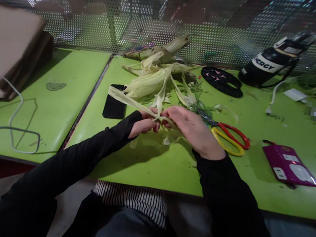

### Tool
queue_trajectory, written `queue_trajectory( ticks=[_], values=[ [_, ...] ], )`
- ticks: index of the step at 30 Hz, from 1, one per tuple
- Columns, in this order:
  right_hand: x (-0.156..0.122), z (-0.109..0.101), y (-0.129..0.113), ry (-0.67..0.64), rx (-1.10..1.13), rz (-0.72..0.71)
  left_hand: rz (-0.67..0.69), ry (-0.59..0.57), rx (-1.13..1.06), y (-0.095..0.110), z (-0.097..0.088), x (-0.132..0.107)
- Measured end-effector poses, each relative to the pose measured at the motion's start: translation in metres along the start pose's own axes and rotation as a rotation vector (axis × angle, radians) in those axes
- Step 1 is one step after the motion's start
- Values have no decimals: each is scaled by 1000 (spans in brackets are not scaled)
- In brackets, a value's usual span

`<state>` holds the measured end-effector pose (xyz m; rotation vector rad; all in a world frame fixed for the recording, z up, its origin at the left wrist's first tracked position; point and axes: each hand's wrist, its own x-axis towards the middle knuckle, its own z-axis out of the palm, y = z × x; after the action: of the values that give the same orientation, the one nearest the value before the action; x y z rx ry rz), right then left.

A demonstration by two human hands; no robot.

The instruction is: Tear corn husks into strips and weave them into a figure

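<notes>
Pale strips of corn husk [160,100] cross between my two hands above the green table. My left hand [144,125] is closed, thumb and fingers pinching the strips where they meet. From the other side my right hand [187,126] grips the same strips, its fingertips curled and partly hidden. A larger pile of corn husks [148,82] lies just beyond, with thin green scraps beside it. Scissors [229,137] with one red and one yellow handle rest right of my right hand. A black phone [115,103] lies beyond my left wrist.
A purple power strip [288,161], a black bottle [268,63] and a black oval object [222,81] are on the right. Brown cardboard [8,42] is stacked at left, near a bent grey wire [21,151]. A perforated metal screen [106,23] runs along the back.
</notes>
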<state>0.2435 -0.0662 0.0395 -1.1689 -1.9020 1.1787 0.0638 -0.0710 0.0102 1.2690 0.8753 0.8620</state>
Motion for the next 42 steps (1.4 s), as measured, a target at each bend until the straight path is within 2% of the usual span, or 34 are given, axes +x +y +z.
queue_trajectory(
  ticks=[3,7,10,14,18,22,25,28,33,36,42],
  values=[
    [-1,2,-1,-14,-94,-12,88,112,61,4,-1,-1],
    [-1,5,-3,17,-195,-102,150,152,81,4,1,-2],
    [-1,4,-3,45,-209,-90,194,202,56,0,1,0],
    [-1,4,-2,10,-143,-29,240,166,24,-3,-1,3],
    [-2,4,-4,-84,35,74,225,107,-13,-2,-7,5],
    [-2,5,-3,-26,40,62,139,70,10,0,-10,8],
    [1,7,1,29,15,43,107,102,56,2,-10,8],
    [4,9,6,18,13,0,102,127,158,1,-9,6],
    [5,7,10,58,-166,-84,55,81,334,1,-10,2],
    [5,5,9,23,-234,-120,45,61,336,7,-9,0],
    [4,3,4,64,-309,-99,40,74,351,12,-5,-4]
  ],
)
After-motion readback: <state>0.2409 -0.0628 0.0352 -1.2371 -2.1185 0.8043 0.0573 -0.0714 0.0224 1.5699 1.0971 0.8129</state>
